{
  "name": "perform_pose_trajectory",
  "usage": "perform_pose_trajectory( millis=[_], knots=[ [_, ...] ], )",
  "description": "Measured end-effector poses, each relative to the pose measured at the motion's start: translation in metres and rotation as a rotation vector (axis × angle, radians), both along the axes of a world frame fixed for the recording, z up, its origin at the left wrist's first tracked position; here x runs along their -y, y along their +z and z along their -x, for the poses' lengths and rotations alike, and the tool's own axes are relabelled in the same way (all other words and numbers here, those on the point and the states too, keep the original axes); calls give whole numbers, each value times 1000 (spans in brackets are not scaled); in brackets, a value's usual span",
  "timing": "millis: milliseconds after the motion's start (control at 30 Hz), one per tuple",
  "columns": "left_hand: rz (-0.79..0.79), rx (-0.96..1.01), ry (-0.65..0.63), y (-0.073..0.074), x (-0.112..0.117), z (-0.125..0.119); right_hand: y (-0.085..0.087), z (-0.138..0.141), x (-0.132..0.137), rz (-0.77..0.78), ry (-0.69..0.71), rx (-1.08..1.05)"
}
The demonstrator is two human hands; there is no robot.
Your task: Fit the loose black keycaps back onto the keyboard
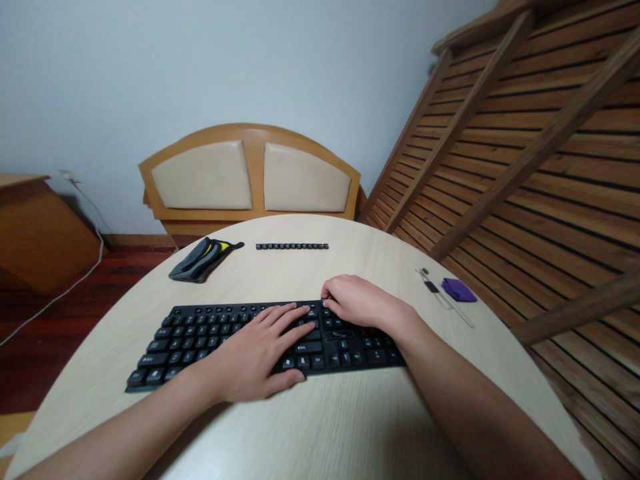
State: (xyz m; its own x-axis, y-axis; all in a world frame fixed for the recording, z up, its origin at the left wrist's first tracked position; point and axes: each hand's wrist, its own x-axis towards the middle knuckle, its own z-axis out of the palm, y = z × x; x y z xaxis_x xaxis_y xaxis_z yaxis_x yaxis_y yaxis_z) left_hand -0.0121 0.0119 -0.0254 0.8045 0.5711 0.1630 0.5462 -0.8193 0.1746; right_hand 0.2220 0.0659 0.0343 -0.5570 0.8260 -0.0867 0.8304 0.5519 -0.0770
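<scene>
A black keyboard [200,333] lies across the near half of the round table. My left hand [260,347] rests flat on its right-middle keys, fingers spread, the thumb at the front edge. My right hand [357,300] is at the keyboard's back edge, thumb and index finger pinched at a small keycap [325,302] of the top row. The fingertips partly hide that keycap, and I cannot tell whether it is loose. Beyond the keyboard, several black keycaps [293,247] stand in one straight row.
A dark pouch with yellow inside [200,260] lies at the back left of the pale table [350,427]. At the right are a thin wire tool with a black grip [431,287] and a folded purple cloth [459,290]. A headboard [255,173] and slatted wood frame [500,167] stand around.
</scene>
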Motion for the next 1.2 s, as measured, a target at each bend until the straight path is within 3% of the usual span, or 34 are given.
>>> perform_pose_trajectory(
  millis=[1200],
  knots=[
    [14,2,4,0,0,0,0,2,2,4,-27,18]
  ],
)
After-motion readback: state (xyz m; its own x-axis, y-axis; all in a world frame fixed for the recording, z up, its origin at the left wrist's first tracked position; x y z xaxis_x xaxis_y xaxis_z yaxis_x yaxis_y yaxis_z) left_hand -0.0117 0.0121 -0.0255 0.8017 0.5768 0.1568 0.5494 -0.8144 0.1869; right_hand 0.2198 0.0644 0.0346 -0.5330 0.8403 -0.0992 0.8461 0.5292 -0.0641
